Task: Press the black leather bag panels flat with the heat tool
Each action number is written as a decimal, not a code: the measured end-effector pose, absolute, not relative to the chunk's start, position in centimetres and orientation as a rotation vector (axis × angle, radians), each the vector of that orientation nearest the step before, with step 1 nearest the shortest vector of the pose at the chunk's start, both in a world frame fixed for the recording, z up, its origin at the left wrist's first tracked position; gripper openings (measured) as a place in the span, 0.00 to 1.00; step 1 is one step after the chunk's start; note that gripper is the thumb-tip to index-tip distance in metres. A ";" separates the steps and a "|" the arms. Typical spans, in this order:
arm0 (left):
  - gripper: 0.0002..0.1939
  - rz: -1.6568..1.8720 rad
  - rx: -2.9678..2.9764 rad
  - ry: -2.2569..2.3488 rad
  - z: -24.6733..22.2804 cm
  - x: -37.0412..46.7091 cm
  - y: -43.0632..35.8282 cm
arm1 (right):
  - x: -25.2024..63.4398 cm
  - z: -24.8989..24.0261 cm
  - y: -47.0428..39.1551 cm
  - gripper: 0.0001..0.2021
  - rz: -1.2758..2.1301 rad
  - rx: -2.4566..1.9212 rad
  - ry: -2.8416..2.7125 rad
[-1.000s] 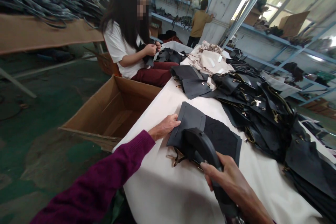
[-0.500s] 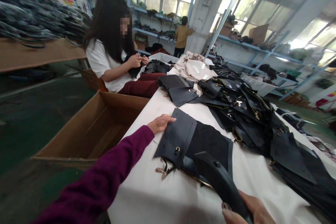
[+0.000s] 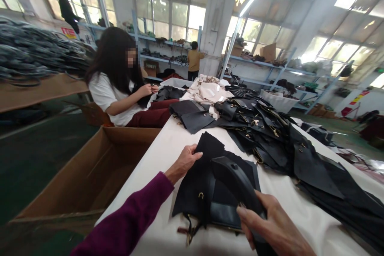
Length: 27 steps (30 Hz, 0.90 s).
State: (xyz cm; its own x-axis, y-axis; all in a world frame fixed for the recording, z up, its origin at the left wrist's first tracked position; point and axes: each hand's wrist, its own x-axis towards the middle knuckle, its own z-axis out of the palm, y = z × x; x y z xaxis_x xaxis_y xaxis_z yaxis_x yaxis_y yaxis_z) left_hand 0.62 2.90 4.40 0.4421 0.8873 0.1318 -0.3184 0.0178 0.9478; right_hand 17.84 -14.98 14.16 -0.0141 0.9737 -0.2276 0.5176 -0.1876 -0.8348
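My left hand [image 3: 187,160], in a purple sleeve, pinches the upper left edge of a black bag piece [image 3: 192,186] between thumb and fingers. The piece lies on the white-covered table, with a small gold metal fitting on it and a dangling strap with metal ends at its lower left corner. In my right hand [image 3: 267,218] is a black curved handheld tool [image 3: 237,180], whose exact kind I cannot tell. Its blunt head is over the middle of the bag piece; whether they touch is unclear. The tool hides part of the piece.
Beyond the piece, a pile of black bag parts [image 3: 264,128] with gold hardware spreads across the table, with beige pieces [image 3: 208,91] behind. An open cardboard box [image 3: 120,138] stands to the left. A seated co-worker [image 3: 117,84] handles black material; another person [image 3: 194,61] stands near shelves.
The view has tipped upward. My right hand and the tool have come further over the bag piece. Dark fabric now shows at its left part, where smooth leather showed before.
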 end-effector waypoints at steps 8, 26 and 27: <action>0.11 1.097 1.480 0.592 5.3 0.8 -1.0 | 16.1 13.8 -13.3 0.10 1.095 -1.617 -1.517; 0.10 1.431 2.586 0.716 19.7 0.2 3.5 | 23.1 15.0 -21.7 0.21 0.888 -1.991 -1.307; 0.11 1.369 2.728 0.632 20.4 0.8 2.5 | 23.6 14.6 -22.5 0.22 0.878 -2.020 -1.295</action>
State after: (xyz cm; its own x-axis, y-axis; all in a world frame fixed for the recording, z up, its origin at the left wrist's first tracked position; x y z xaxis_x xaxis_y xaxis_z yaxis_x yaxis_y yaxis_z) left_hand 0.79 2.54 20.35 0.5319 0.3654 0.7639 0.3438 -0.9176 0.1995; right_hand 23.60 -22.45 14.56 0.3129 0.9246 -0.2174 0.5444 -0.3622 -0.7566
